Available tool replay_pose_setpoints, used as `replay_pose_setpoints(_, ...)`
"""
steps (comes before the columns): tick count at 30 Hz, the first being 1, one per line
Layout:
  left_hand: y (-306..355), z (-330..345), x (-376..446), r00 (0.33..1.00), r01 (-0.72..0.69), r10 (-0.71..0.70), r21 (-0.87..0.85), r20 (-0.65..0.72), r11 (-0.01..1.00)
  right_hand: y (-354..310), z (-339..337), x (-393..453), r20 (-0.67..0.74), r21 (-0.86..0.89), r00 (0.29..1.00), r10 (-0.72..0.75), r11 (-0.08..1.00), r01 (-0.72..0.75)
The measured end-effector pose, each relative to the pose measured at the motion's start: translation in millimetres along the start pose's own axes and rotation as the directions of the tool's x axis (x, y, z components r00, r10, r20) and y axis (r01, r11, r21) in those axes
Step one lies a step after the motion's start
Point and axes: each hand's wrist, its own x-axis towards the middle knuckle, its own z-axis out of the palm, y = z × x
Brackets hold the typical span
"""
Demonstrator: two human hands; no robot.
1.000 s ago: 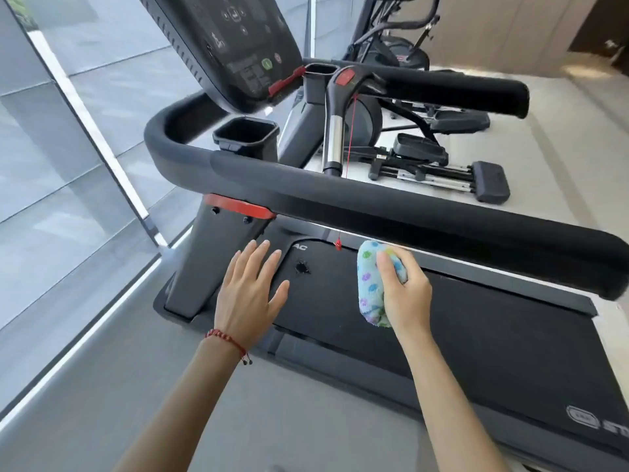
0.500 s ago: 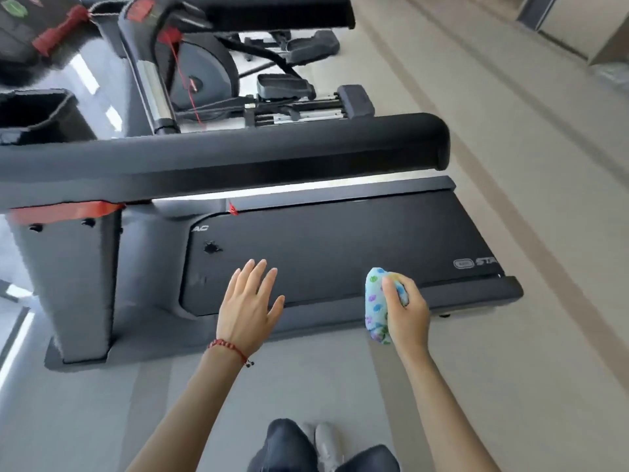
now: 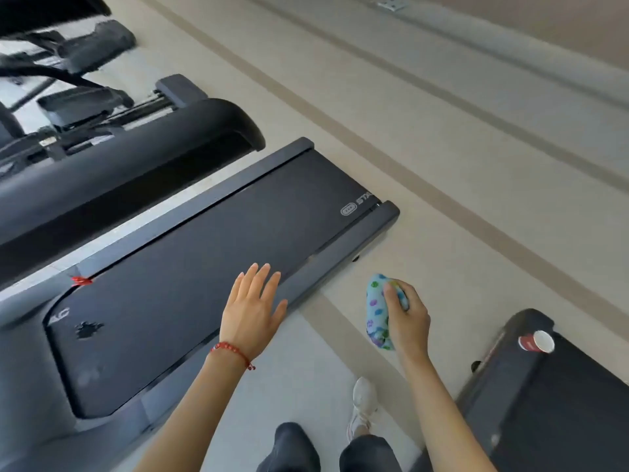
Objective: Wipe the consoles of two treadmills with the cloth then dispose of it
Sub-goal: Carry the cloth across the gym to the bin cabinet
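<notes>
A dark treadmill (image 3: 190, 267) deck fills the view from nine o'clock to the centre. The left hand (image 3: 252, 310), fingers spread and holding nothing, hovers over its near edge; a red bracelet (image 3: 231, 350) circles the wrist. At four o'clock the right hand (image 3: 406, 318) grips a bunched, pastel-spotted cloth (image 3: 377, 313) above the pale floor (image 3: 442, 165). At far right, a red paper cup (image 3: 537, 341) sits on a second treadmill (image 3: 551, 403); its contents cannot be seen.
</notes>
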Motion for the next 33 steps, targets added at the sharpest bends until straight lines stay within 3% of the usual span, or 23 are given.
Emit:
replay_pose_setpoints(7,83,36,94,0.980,-0.195,0.195,-0.017,0.030,0.981,17,-70,72,-0.158,0.074,0.986,0.060,0.996,-0.049)
replay_pose_setpoints(18,231,80,234,0.941,-0.326,0.330,-0.071,0.070,0.943,22,-180,204,-0.287,0.102,0.952,0.110,0.991,-0.083)
replay_pose_setpoints(33,329,136,466,0.847,-0.508,0.524,-0.155,0.088,0.847,-1,-223,412,-0.452,0.173,0.873,0.181,0.978,-0.113)
